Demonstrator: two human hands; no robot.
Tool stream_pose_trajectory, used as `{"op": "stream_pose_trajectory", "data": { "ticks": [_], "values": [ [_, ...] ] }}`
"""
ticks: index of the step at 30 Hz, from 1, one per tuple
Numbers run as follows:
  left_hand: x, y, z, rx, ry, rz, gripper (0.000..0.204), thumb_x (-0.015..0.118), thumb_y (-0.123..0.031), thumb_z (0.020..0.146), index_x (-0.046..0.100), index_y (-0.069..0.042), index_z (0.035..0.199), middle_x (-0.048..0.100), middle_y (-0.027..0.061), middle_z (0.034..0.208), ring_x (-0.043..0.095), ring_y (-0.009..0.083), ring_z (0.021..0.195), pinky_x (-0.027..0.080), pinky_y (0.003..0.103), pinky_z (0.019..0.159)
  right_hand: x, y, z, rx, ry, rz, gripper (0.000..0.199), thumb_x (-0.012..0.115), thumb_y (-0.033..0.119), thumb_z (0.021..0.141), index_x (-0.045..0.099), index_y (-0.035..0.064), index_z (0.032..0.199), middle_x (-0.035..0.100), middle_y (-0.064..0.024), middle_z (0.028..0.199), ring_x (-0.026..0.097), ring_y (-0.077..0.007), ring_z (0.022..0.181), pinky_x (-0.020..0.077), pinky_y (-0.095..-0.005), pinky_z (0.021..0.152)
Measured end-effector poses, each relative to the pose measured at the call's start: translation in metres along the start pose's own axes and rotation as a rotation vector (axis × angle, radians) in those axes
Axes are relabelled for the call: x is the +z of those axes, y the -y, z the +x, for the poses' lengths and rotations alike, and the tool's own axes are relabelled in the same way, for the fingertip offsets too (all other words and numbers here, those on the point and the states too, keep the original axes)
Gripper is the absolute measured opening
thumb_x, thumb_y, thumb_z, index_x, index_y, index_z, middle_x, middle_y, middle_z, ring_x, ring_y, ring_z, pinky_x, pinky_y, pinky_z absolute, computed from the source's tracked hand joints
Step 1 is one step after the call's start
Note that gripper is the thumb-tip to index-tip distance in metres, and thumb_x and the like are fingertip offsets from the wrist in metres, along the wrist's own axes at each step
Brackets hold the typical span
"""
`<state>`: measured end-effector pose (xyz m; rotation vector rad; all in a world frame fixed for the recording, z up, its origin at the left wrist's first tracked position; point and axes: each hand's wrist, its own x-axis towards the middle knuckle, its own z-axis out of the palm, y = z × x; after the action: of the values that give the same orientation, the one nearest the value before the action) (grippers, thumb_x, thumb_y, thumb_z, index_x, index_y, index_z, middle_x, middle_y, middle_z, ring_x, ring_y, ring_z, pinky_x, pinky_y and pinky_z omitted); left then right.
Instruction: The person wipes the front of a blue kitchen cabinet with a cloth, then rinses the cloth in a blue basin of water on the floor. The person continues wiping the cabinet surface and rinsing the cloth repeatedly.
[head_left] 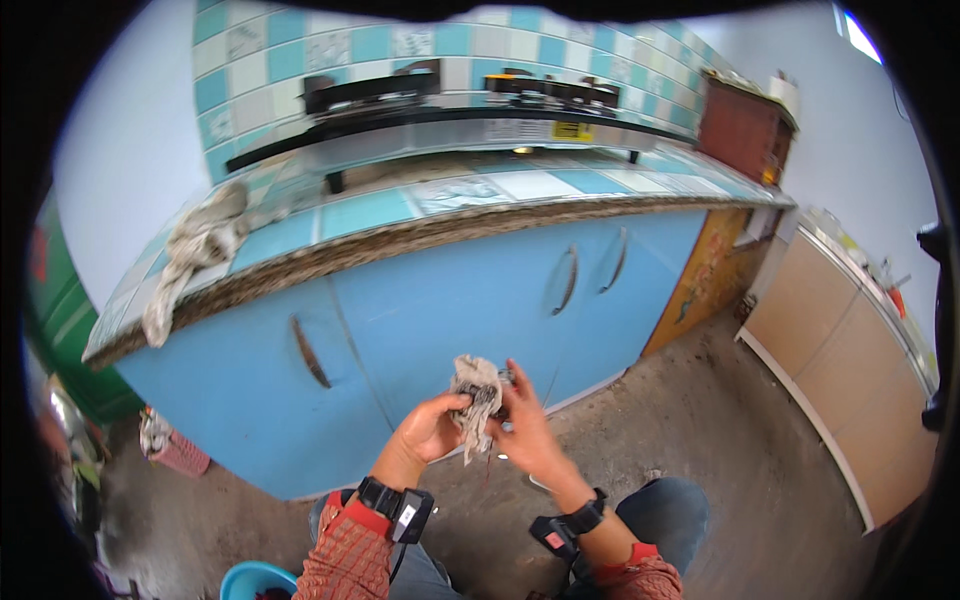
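Note:
My left hand [430, 427] pinches a crumpled, greyish-white rag [478, 372] in front of the blue cabinet doors. Within the folds shows a small dark object [482, 396], partly covered, whose kind I cannot make out. On the other side of the rag, my right hand [530, 432] has its fingers curled around the edge of the same dark object. Its fingertips are partly hidden and a little blurred. The two hands are close together above my knees, with the rag hanging down between them.
A gas stove [400, 125] stands on the tiled counter [370, 213], and a dirty cloth [205, 240] drapes over its left edge. Blue cabinet doors [450, 300] face me. A blue basin [258, 572] sits at lower left, a pink basket [182, 452] beyond it, and a beige cabinet [830, 350] at right.

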<state>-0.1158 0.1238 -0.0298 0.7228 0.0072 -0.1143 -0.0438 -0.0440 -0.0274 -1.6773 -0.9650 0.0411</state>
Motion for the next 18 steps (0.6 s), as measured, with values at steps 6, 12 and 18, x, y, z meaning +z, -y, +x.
{"op": "stream_pose_trajectory", "data": {
  "ticks": [6,12,18],
  "values": [
    [0.007,0.016,0.020,-0.045,-0.100,0.053,0.048,0.058,-0.010,0.083,0.048,0.000,0.129,0.059,0.0137,0.120,0.055,0.0318,0.115,0.040,0.055,0.103,0.022,-0.061,-0.003,0.036,-0.276,0.248,0.041,0.047,-0.016,0.083,0.056,0.0005,0.120,0.044,-0.0189,0.139,0.058,-0.0310,0.111,0.0494,-0.0345,0.089],
    [0.019,0.014,0.034,0.009,-0.038,0.044,0.062,0.058,-0.009,0.082,0.035,0.000,0.139,0.046,0.0204,0.138,0.046,0.0415,0.125,0.038,0.056,0.105,-0.028,-0.083,0.029,0.007,-0.580,0.060,0.033,0.051,-0.015,0.081,0.064,-0.0007,0.108,0.065,-0.0118,0.108,0.062,-0.0167,0.082,0.0532,-0.0292,0.069],
    [0.017,0.013,0.039,0.073,-0.228,0.182,0.045,0.059,-0.013,0.085,0.049,0.002,0.126,0.061,0.0177,0.114,0.062,0.0335,0.101,0.052,0.046,0.088,-0.087,-0.025,0.106,-0.327,-0.855,-0.210,0.028,0.062,-0.008,0.078,0.066,0.0046,0.103,0.061,-0.0110,0.105,0.058,-0.0259,0.084,0.0491,-0.0363,0.074]
  ]
}}
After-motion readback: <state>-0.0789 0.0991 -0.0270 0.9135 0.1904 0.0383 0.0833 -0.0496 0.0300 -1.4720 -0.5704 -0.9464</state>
